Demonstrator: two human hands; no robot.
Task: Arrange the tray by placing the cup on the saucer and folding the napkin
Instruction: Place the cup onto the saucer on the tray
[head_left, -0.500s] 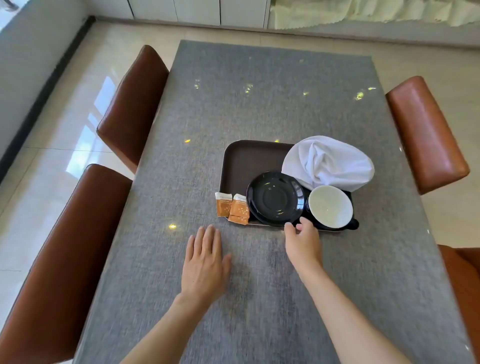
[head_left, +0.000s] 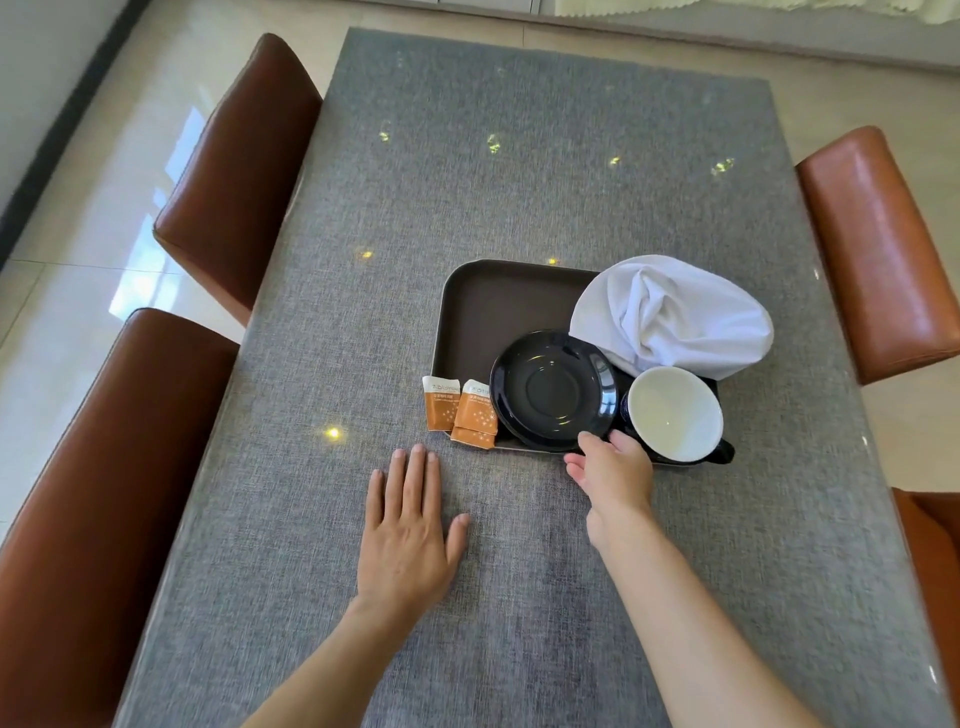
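A dark brown tray (head_left: 483, 306) lies on the grey table. On its near side rests a black saucer (head_left: 553, 389). To the right of the saucer stands a cup (head_left: 672, 413), white inside and dark outside, its handle pointing right. A crumpled white napkin (head_left: 670, 314) is heaped on the tray's far right corner. My right hand (head_left: 613, 470) is at the tray's near edge, fingertips touching the saucer's rim and the cup's side, thumb spread, gripping nothing. My left hand (head_left: 410, 525) lies flat and open on the table, left of the tray.
Two orange sachets (head_left: 462, 410) lean on the tray's near left corner. Brown leather chairs (head_left: 234, 176) stand along the left side, and orange-brown chairs (head_left: 878, 249) along the right. Grey cloth (head_left: 519, 156) covers the table.
My right hand's thumb has spread away from the fingers while the fingertips stay at the saucer's rim. The left hand rests in the same place.
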